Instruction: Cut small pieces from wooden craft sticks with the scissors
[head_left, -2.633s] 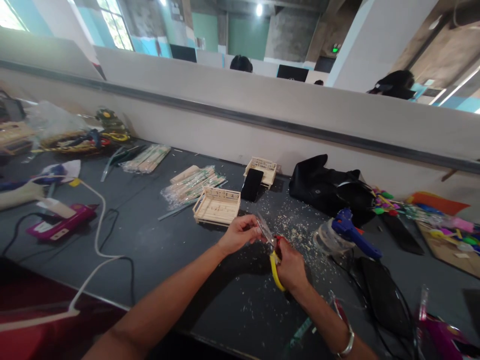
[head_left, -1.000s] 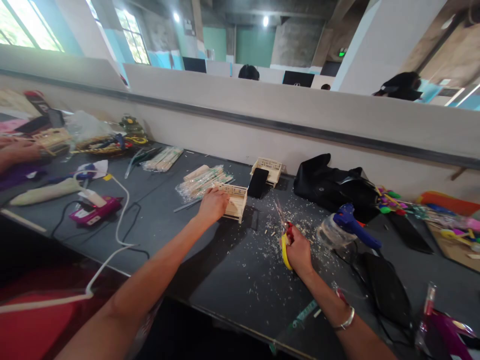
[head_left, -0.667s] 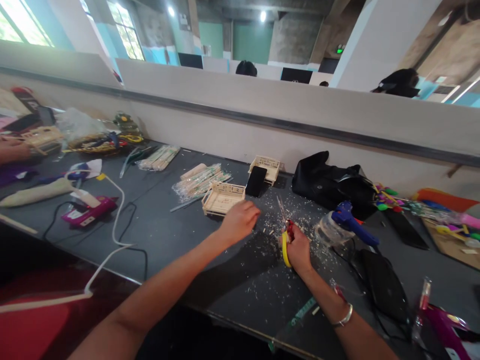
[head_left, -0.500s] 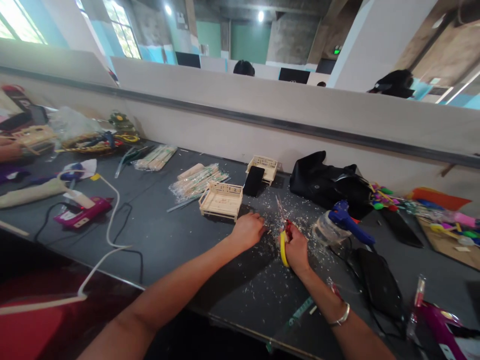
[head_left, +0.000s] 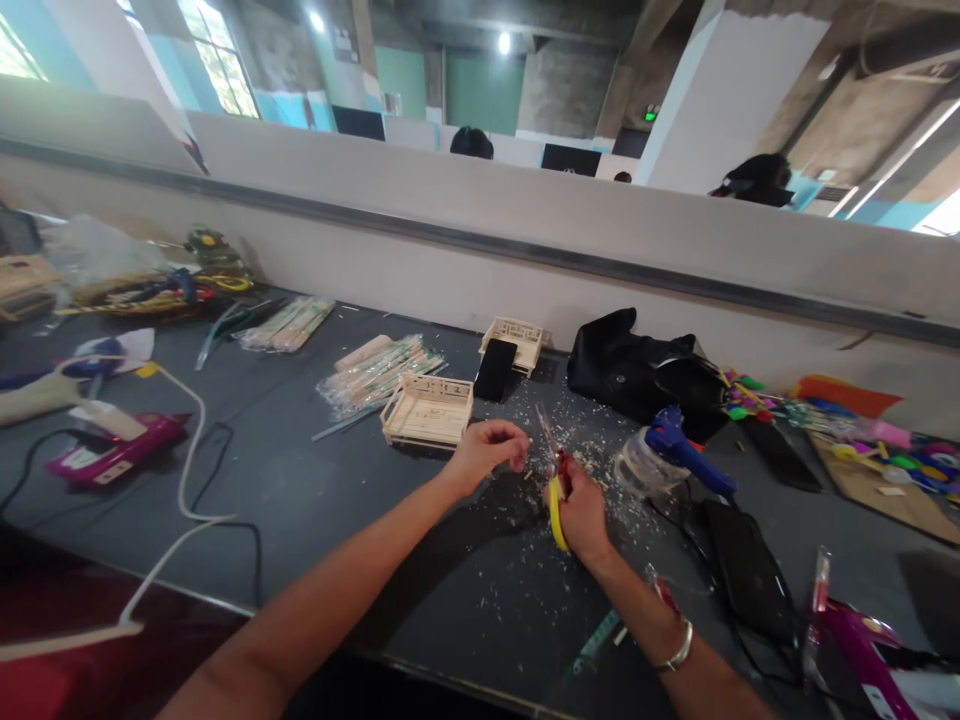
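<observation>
Yellow-and-red-handled scissors point(head_left: 556, 500) are gripped in my right hand point(head_left: 585, 512), their blades pointing away from me over the littered tabletop. My left hand point(head_left: 489, 455) is raised a little beside them, its fingers curled together; whatever is between the fingertips is too small to make out. Just behind that hand stands a small bench-like model point(head_left: 429, 410) made of pale wooden sticks. A second stick model point(head_left: 517, 340) sits farther back, with a black phone point(head_left: 495, 370) leaning against it. Tiny pale offcuts point(head_left: 517, 570) lie scattered around both hands.
Bagged wooden sticks point(head_left: 382, 370) lie left of the models. A blue glue gun point(head_left: 686, 450) rests on a clear jar point(head_left: 646, 465) at right, near a black bag point(head_left: 637, 365). Cables cross the table near a magenta power strip point(head_left: 120, 447). A low partition point(head_left: 420, 270) bounds the back.
My left hand has lifted off the tabletop, its fingers now curled in the air. The scissors remain in my right hand. The whole view has shifted slightly.
</observation>
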